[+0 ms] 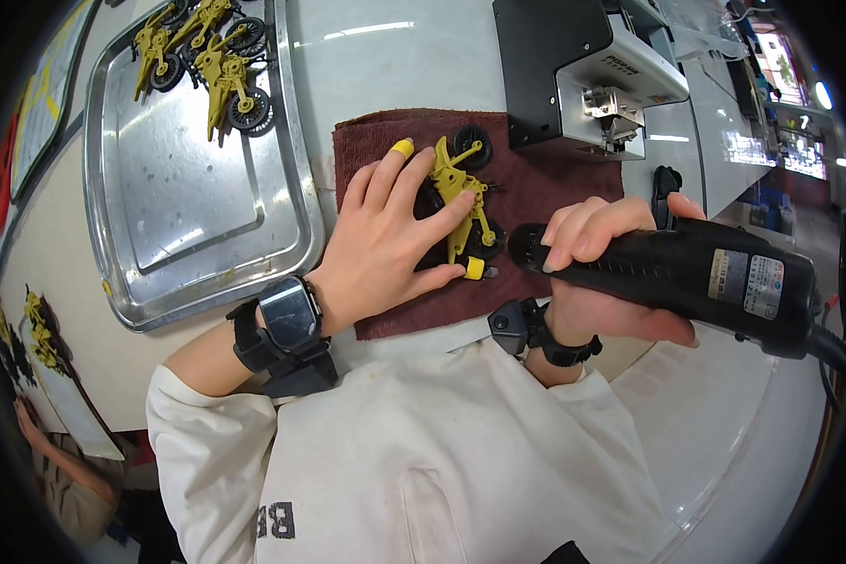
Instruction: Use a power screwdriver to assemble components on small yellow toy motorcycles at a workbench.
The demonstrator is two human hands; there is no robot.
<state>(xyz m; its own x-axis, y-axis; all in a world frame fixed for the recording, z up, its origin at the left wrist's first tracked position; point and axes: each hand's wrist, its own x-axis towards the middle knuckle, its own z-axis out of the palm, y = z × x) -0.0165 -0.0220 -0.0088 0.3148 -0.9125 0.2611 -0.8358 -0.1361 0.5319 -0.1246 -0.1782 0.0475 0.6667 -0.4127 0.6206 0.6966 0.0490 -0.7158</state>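
A yellow toy motorcycle (459,193) with black wheels lies on its side on a dark red cloth. My left hand (385,221) is over it, fingers bent and spread, holding it down against the cloth. Bright yellow wraps cover the tips of one finger and the thumb on that hand. In my right hand (602,249) is a black corded power tool (686,268), gripped around its body. The tool's slotted front end is close to the toy's lower wheel; whether they touch I cannot tell. My left fingers hide part of the motorcycle.
Several similar motorcycles (221,80) sit at the far end of a metal tray (113,216) on the left. A black and silver machine (573,85) stands beyond the cloth (385,132). The tool's cord (832,350) runs off right. Another person's arm (66,461) shows lower left.
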